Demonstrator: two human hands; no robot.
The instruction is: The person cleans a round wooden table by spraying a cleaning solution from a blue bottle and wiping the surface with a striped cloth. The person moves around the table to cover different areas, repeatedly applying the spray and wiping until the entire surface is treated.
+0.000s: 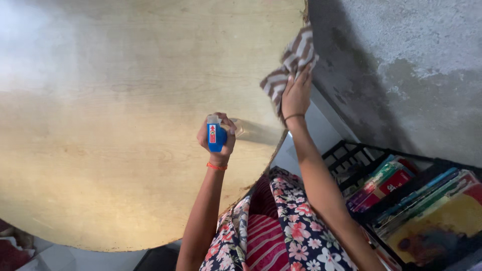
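1. Round wooden bench (115, 125) fills the view, grey wall (401, 75) beyond.
2. Left hand (217, 134), fingers wrapped around a blue spray bottle (216, 136), hovers over the bench.
3. Right hand (297, 95) presses a striped cloth (291, 62) at the bench's edge, fingers clutching it.
4. Black crate of books (416, 200) sits beside.

Bare arms, an orange band (216, 166) on the left wrist, a dark one (293, 116) on the right, floral clothing (301, 231).

Single head-worn view, looking steeply down past person's own arms onto round wooden tabletop (115, 125), close range; concrete wall (401, 65) at right edge
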